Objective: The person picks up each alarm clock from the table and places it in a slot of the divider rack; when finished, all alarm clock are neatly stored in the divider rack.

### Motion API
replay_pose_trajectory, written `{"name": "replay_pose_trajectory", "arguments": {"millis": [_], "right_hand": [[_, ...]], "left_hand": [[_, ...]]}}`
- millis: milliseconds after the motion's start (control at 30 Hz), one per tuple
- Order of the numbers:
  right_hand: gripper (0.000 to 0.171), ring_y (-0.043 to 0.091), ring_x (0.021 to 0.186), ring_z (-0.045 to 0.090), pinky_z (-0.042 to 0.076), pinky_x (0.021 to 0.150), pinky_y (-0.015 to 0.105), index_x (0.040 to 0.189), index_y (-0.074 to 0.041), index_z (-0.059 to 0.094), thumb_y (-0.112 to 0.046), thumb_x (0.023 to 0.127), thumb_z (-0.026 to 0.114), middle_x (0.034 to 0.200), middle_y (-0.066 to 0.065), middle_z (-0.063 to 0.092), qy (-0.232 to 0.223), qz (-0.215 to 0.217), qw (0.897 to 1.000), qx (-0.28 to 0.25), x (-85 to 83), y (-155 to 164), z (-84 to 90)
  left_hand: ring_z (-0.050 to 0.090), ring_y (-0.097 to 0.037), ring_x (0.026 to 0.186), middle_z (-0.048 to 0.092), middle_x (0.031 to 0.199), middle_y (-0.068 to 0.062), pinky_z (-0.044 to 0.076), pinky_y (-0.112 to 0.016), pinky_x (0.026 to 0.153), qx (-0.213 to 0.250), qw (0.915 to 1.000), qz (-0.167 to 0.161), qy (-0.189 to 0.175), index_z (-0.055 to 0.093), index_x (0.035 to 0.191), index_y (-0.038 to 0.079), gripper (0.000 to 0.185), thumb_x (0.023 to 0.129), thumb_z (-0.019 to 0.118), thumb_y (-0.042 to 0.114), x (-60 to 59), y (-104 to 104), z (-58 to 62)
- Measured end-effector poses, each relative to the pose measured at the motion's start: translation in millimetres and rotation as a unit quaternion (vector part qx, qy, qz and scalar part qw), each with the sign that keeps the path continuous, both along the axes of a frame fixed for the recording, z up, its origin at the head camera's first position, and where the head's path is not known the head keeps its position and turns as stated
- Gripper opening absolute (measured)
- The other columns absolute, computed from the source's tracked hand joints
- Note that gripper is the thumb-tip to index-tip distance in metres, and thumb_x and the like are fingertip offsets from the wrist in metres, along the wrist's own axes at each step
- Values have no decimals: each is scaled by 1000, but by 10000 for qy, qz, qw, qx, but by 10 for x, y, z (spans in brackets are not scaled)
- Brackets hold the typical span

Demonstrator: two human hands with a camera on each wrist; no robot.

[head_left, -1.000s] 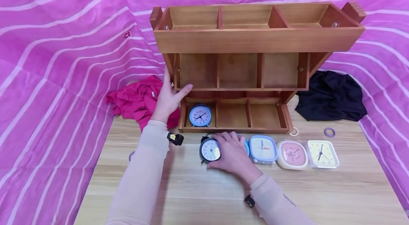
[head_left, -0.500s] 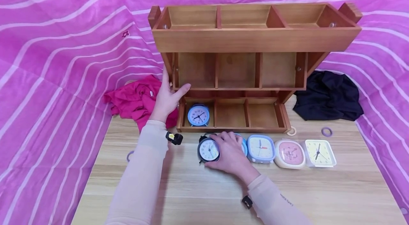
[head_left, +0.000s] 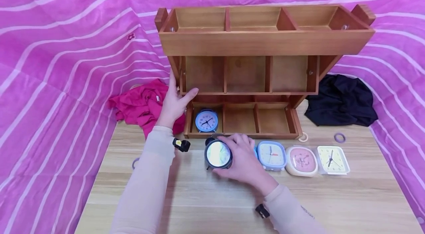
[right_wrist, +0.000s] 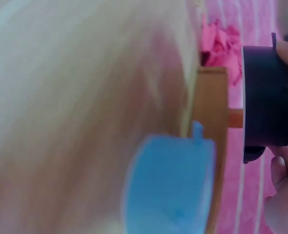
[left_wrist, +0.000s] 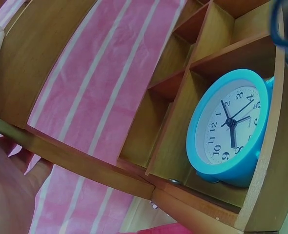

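Note:
My right hand (head_left: 244,158) grips a black twin-bell alarm clock (head_left: 218,154) by its side, just in front of the wooden tiered box (head_left: 265,44). Glare covers the clock's face. The right wrist view shows the black clock (right_wrist: 268,95) side-on between thumb and fingers. My left hand (head_left: 172,106) holds the left side of the box's middle tray, thumb in front and fingers along the outer side. A blue round alarm clock (head_left: 206,121) stands in the bottom tray's left compartment. Another blue clock (right_wrist: 171,185) sits on the table, mostly hidden behind my right hand in the head view.
To the right on the table stand a blue square clock (head_left: 271,155), a pink-faced clock (head_left: 301,161) and a white square clock (head_left: 333,160). Rings (head_left: 339,137) lie nearby. Pink cloth (head_left: 142,101) lies left of the box, black cloth (head_left: 340,101) right. Striped curtain surrounds everything.
My right hand has raised the black alarm clock off the table and drawn it slightly away from the blue clock beside it. My left hand stays at the box.

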State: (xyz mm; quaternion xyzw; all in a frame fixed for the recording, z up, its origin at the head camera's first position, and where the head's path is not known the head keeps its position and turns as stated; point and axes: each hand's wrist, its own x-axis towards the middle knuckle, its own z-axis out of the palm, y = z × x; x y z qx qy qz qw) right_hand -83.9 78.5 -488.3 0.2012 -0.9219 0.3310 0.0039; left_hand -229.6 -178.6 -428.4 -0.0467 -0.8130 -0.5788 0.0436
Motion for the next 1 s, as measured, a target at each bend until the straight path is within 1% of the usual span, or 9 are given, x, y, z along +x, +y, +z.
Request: {"name": "replay_pose_trajectory", "arguments": {"millis": [133,233,333,400,533,600,667,867,1000], "right_hand": [[94,18,111,42,27,93,45,144,-20,62,-58,65,96,116,-1,57,306,84,9993,-196,-105,169,109],[93,19,109,43,27,92,47,142,-17,63,-54,64,98,113,-2,56,455,78,9987,-230,-204,296,186],[93,21,108,44,27,90,47,140,-15,64,-50,62,100,112,-2,56,510,47,9984,-236,-308,391,244],[93,22,110,44,26,91,48,140,-14,64,-48,62,100,113,-2,55,463,30,9985,-290,-381,439,266],[93,25,114,44,28,92,49,142,-15,63,-48,63,100,116,0,56,327,28,9989,-337,-539,516,250],[92,25,115,44,28,93,50,142,-16,62,-47,64,100,117,0,56,242,31,9991,-342,-609,558,229],[92,25,118,44,29,94,51,143,-17,62,-47,64,100,118,1,57,163,22,9993,-333,-670,604,205],[89,26,119,44,32,95,53,141,-18,64,-45,65,100,120,2,58,-11,-20,9996,-287,-787,712,176],[90,29,118,45,33,94,53,141,-16,64,-43,64,100,121,6,59,8,43,9997,-239,-882,742,153]], "left_hand": [[28,-27,156,18,173,6,46,-50,112,6,10000,-33,55,-3,164,50,105,94,76,48,3,41,29],[33,-26,154,21,171,5,48,-48,112,45,9999,-71,113,-1,164,52,104,94,75,48,-4,62,39],[33,-25,154,21,172,5,47,-46,113,83,9998,-100,129,-2,164,51,104,95,75,46,-10,57,30],[30,-25,155,18,173,6,45,-45,115,53,9999,-76,98,-3,165,48,105,95,75,46,-7,37,22],[25,-24,158,14,174,7,43,-46,116,-6,10000,0,35,-5,166,46,107,95,75,45,3,-5,12],[26,-24,157,15,174,7,43,-45,116,-12,10000,-7,40,-5,165,47,106,95,75,46,7,-12,6],[29,-24,156,18,173,6,44,-45,115,52,9999,-60,90,-3,165,48,105,95,75,45,2,-6,-1],[31,-26,155,20,172,5,45,-47,114,-73,9999,-35,71,-3,164,50,105,94,75,50,-3,8,3],[28,-26,156,18,173,4,44,-47,115,-111,9999,34,31,-4,165,46,106,95,75,48,-4,-10,10]]}}
